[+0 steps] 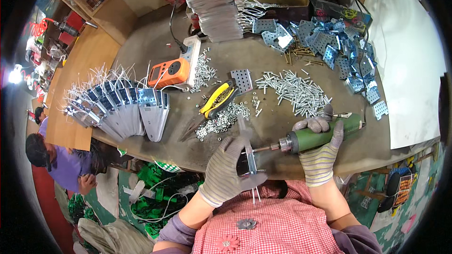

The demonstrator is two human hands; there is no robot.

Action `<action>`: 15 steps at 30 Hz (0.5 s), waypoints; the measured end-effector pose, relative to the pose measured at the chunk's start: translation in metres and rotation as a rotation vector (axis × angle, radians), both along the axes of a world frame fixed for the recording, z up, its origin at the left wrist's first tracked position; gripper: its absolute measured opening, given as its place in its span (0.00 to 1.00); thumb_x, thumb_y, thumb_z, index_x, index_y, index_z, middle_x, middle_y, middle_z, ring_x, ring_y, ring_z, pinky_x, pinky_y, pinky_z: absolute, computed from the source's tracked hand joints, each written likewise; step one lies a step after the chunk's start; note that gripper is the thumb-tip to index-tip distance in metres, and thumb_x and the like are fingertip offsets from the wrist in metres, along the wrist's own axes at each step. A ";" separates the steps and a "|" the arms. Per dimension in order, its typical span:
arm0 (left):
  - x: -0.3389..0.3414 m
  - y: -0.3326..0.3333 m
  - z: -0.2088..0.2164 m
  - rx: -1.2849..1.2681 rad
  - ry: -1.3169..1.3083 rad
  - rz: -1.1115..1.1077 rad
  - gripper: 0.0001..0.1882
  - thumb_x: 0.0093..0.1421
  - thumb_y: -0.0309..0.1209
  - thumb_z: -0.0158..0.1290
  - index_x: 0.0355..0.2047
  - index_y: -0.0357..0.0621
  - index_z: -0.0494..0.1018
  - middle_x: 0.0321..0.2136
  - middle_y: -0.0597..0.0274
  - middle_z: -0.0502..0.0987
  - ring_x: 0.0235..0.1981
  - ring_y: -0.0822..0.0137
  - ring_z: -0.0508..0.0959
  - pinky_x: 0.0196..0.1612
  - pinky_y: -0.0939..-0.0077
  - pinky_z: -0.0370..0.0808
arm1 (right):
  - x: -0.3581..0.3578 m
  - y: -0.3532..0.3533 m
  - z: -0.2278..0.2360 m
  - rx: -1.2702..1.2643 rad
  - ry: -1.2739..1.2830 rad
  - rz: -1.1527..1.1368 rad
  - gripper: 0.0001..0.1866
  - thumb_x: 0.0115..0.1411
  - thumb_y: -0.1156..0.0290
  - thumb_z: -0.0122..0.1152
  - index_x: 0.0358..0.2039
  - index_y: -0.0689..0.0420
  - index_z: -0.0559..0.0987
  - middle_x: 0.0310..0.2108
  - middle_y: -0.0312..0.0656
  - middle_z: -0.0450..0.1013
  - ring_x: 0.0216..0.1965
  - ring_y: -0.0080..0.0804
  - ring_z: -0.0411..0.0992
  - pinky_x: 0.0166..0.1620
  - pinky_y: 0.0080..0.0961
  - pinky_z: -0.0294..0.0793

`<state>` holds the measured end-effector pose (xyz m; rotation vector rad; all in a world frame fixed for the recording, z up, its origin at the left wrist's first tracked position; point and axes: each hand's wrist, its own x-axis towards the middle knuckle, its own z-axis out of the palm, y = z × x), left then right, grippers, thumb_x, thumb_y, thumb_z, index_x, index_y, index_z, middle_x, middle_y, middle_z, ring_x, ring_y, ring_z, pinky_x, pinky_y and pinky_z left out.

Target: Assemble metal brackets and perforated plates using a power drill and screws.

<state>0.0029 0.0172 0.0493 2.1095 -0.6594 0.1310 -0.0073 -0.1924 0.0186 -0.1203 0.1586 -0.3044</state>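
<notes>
My left hand (225,169), in a striped glove, grips a flat metal part (250,159) seen almost edge-on, with thin white wires hanging from its near end. My right hand (321,153), gloved too, is wrapped round a green power screwdriver (306,139). The tool lies level, its bit pointing left with the tip at the part's side; whether it sits in a screw is too small to tell. Beyond my hands are a pile of nuts (223,121), yellow-and-black pliers (220,98), a perforated plate (242,81) and a heap of screws (299,93).
Grey wired panels (120,106) stand fanned at left; more panels (214,11) are stacked at the back. An orange meter (168,73) sits against a white power strip (191,59). Bluish perforated plates (325,42) are heaped at right. Another person (68,162) sits at far left.
</notes>
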 end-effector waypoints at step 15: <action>0.047 0.040 0.002 0.898 -0.183 0.051 0.10 0.47 0.26 0.58 0.32 0.45 0.75 0.27 0.54 0.74 0.32 0.50 0.76 0.35 0.57 0.72 | -0.002 -0.002 -0.004 0.008 -0.052 0.010 0.25 0.59 0.51 0.60 0.53 0.47 0.70 0.24 0.26 0.53 0.29 0.21 0.57 0.50 0.35 0.65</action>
